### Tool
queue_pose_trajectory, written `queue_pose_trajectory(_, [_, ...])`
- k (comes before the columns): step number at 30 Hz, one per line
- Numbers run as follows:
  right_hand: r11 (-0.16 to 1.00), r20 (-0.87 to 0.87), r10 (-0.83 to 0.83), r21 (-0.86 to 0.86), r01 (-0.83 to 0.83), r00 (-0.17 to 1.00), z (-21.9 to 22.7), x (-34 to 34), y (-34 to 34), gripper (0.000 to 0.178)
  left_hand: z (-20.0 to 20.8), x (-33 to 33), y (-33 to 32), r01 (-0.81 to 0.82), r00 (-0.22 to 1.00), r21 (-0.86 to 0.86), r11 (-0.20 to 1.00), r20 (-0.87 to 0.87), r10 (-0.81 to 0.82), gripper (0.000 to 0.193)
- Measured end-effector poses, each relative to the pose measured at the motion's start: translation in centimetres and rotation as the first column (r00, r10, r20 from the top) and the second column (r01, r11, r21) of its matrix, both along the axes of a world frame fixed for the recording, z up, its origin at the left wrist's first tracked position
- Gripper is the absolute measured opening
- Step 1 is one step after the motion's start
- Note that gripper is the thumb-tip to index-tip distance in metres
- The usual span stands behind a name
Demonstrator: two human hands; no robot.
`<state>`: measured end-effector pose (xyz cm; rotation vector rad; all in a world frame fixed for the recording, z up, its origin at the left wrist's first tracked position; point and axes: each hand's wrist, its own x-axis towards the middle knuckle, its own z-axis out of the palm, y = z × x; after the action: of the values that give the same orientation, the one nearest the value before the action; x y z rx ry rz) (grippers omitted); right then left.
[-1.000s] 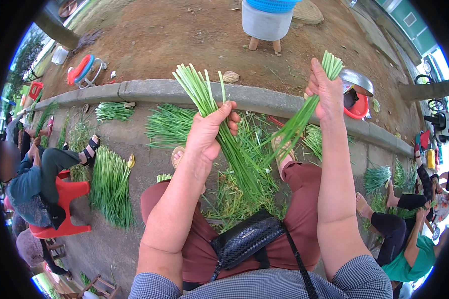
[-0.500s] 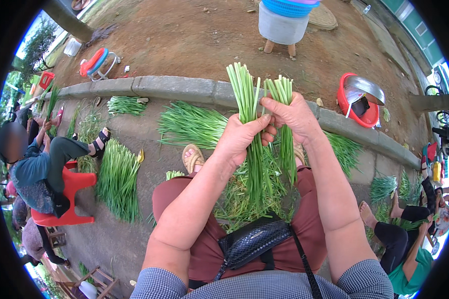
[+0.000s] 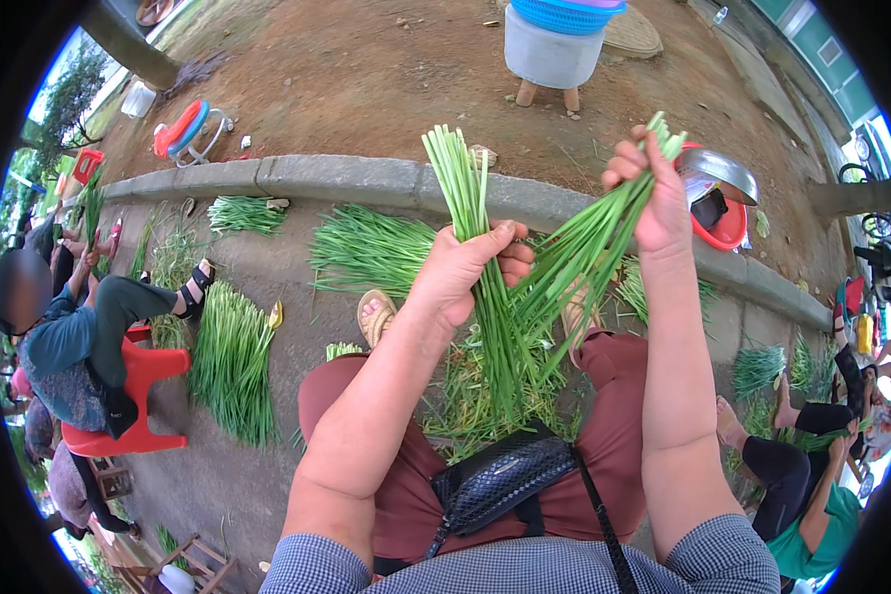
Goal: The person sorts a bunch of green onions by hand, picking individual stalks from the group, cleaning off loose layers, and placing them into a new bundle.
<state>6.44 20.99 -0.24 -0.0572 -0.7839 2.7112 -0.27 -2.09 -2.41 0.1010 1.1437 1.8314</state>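
Note:
My left hand (image 3: 470,265) is closed around a bunch of garlic chives (image 3: 455,178), pale stalk ends up and green leaves hanging down. Higher and to the right, my right hand (image 3: 660,203) grips a second bunch of chives (image 3: 596,236), whose leaves slant down-left and cross those of the first. The two hands are apart. Below them, a heap of yellowish loose leaves (image 3: 465,396) lies on the ground between my sandalled feet. Just beyond my left foot rests a large pile of chives (image 3: 366,247); another pile (image 3: 632,287) shows partly behind my right arm.
A stone kerb (image 3: 346,181) runs across ahead. Beyond it stand a red basin (image 3: 728,226) with a metal bowl and a grey tub (image 3: 549,49) on wooden legs. At left, a person sits on a red plastic stool (image 3: 148,396) near more chives (image 3: 233,366). Another person sits at right.
My right hand has moved up and to the right with its bunch, away from the left hand. That bunch now slants instead of hanging straight. The left hand has shifted slightly left.

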Motion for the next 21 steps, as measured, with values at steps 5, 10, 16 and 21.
queue_pose_trajectory(5, [0.980,0.051,-0.120,0.167,0.110,0.991,1.0,1.6,2.3,0.019,-0.1,-0.3,-0.2,0.015,0.998,-0.001,1.000,-0.058,-0.015,0.020])
queue_pose_trajectory(10, [0.824,0.396,-0.233,0.566,-0.037,0.888,0.9,-0.1,-3.7,0.028,-0.3,0.0,0.1,0.020,0.994,-0.039,0.999,-0.103,-0.024,0.018])
queue_pose_trajectory(16, [0.836,0.403,-0.044,0.516,-0.187,0.914,0.5,-0.9,-7.0,0.026,0.5,0.9,0.8,0.127,0.984,-0.020,0.992,-0.121,-0.129,0.023])
queue_pose_trajectory(21, [0.857,0.382,0.050,0.458,-0.235,0.923,1.1,-0.6,-7.1,0.021,0.7,0.9,0.7,0.146,0.982,-0.019,0.989,-0.120,-0.147,0.029])
